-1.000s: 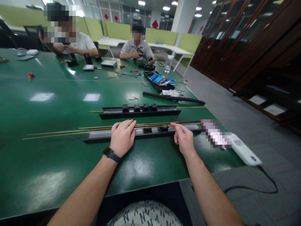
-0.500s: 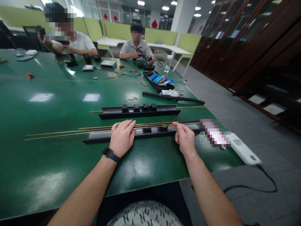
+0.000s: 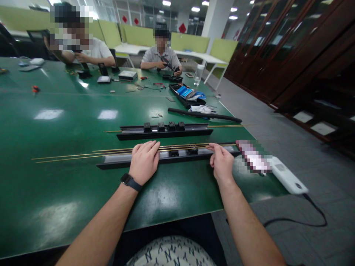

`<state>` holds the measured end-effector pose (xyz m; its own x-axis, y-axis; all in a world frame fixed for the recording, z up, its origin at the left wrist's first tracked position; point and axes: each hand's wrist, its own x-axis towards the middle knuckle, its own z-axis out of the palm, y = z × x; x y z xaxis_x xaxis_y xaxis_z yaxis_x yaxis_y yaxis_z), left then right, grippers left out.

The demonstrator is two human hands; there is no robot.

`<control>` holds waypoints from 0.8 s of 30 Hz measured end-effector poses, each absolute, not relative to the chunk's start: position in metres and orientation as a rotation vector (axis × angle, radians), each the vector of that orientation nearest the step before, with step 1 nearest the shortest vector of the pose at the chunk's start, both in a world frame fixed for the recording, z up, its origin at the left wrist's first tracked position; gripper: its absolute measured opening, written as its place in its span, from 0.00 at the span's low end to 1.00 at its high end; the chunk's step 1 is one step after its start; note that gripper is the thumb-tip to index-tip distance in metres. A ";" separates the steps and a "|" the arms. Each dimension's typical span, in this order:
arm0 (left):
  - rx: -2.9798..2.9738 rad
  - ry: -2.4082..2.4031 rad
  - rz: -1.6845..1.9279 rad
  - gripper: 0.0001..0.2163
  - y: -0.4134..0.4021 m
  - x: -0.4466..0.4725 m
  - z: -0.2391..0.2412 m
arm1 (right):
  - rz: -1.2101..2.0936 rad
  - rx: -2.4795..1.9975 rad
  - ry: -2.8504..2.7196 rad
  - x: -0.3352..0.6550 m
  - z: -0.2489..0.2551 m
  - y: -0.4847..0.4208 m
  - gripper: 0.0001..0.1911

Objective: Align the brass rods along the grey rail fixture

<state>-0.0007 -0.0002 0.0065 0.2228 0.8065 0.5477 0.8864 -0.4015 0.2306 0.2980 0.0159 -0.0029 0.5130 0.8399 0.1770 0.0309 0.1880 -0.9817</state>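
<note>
A black channel rail [image 3: 180, 160] with a pale inner face lies in front of me, small black blocks [image 3: 174, 152] inside it. Several thin brass rods [image 3: 183, 147] run along it, and some stick out far beyond its left end. My left hand [image 3: 144, 159], wearing a watch, is wrapped over the left part of the rail and across the rods, its thumb largely hidden. Near the right end, my right hand [image 3: 222, 158] pinches one thin brass rod [image 3: 64, 159] between thumb and fingertips.
Behind lies a second black rail [image 3: 166, 133] with blocks and rods. A black strip [image 3: 205, 115], gloves [image 3: 202, 109] and a tool tray [image 3: 184, 96] lie farther back. A phone [image 3: 252, 157] and white device [image 3: 288, 175] sit right. Two people work across the table.
My right hand has slid slightly to the right, and the left end of the pinched rod has shifted right with it. My left hand stays in place.
</note>
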 end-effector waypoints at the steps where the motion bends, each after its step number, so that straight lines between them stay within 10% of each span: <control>1: -2.351 -1.639 -0.923 0.17 0.000 -0.001 0.007 | 0.686 -1.266 -0.867 0.298 -0.003 0.016 0.19; 24: -2.337 -1.669 -0.911 0.17 -0.002 0.001 0.007 | 0.758 -1.246 -1.038 0.293 -0.002 0.010 0.22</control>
